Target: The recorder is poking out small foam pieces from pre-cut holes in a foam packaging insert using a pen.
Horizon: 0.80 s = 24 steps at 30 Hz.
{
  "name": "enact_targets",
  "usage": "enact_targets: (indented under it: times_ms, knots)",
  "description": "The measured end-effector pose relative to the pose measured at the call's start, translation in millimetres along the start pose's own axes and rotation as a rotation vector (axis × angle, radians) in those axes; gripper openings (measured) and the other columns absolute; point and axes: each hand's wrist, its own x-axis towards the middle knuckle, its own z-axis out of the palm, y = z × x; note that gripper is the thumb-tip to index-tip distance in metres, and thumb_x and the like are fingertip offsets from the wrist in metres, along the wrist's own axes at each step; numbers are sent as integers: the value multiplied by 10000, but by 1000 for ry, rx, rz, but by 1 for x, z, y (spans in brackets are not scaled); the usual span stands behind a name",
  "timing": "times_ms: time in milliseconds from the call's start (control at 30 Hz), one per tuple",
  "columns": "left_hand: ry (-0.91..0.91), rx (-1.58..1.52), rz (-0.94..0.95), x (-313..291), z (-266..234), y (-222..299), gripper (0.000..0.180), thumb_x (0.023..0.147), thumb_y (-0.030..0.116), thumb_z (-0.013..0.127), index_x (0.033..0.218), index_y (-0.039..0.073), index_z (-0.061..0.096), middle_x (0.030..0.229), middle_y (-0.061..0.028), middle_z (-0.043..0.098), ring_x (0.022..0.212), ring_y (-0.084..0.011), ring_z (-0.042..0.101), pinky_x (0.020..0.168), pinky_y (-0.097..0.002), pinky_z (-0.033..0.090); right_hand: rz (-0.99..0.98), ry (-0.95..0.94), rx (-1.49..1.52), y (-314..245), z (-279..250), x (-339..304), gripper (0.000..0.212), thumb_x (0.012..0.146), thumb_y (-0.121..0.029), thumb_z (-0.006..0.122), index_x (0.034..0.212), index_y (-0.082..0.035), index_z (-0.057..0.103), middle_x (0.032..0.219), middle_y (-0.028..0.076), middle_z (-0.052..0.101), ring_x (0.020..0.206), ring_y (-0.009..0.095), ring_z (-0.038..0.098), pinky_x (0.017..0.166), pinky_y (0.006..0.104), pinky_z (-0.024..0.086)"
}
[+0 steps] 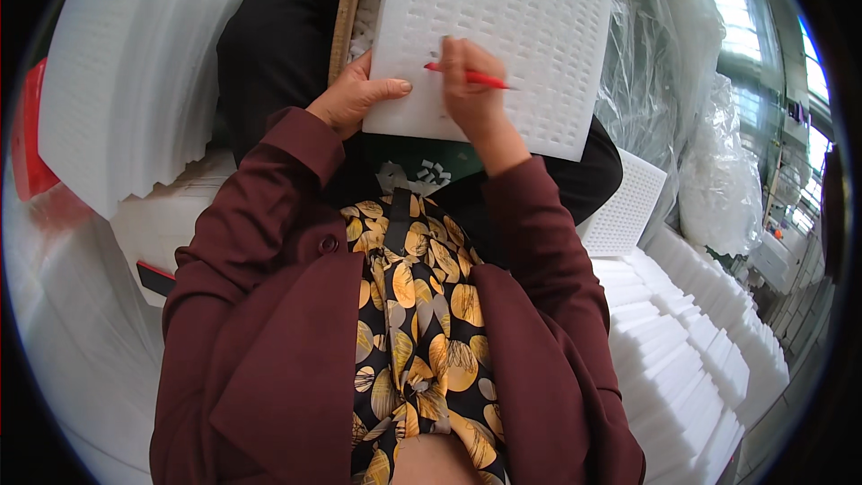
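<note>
The foam sheet (548,45) looks matt, its face roughened by rows of slots, with a dull wooden strip (348,13) at its left, glossy crinkled plastic film (648,54) at its right, a smooth red plastic tool (483,80) over it and matt cloth sleeves (549,247) below.

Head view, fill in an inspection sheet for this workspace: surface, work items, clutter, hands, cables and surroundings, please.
Surface: wooden-edged box, partly under the white slotted sheet; other support unclear.
Work items: the sheet and a red pen-like tool.
Clutter: small white pieces near the lap.
Hands: left hand grips the sheet's left edge; right hand holds the tool over it.
Cables: nothing seen.
Surroundings: left stack, right stacks, clear plastic.
</note>
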Motion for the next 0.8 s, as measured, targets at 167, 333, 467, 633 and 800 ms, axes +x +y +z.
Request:
enact_targets:
  times_ms: [167,333,467,633,800]
  knots:
    - [-24,-9,21,-1,-1,3,490,760,-27,615,1217,58,460,1047,-141,613,847,-210,621,741,-281,524,-211,-96,-383,4,7,-3,312,866,-118,532,570,-53,457,532,25,485,454,171,397,443,283,360]
    - [3,-8,22,-2,0,1,481,763,-20,615,1213,58,464,1044,-137,613,845,-209,621,740,-279,522,23,-83,-74,-2,-1,-7,306,860,-140,546,577,-61,461,551,28,502,461,188,424,454,291,369]
    - [-45,10,66,-1,0,2,466,774,1,618,1214,57,475,1032,-126,616,829,-197,618,735,-272,514,-335,-173,-563,6,8,-14,319,897,-166,514,607,-35,487,569,38,517,486,163,437,474,280,365]
    - [19,-4,31,-2,0,2,450,792,18,610,1219,57,473,1035,-122,615,833,-197,617,734,-272,514,117,-79,90,-4,-3,-14,264,834,-101,562,593,-73,458,565,25,476,480,192,440,456,286,367]
    - [-25,-16,4,0,2,4,421,825,48,596,1226,57,467,1050,-120,608,841,-195,619,730,-274,519,-387,-149,-448,7,7,-24,239,836,-79,552,610,-55,479,558,37,479,475,191,423,460,285,368]
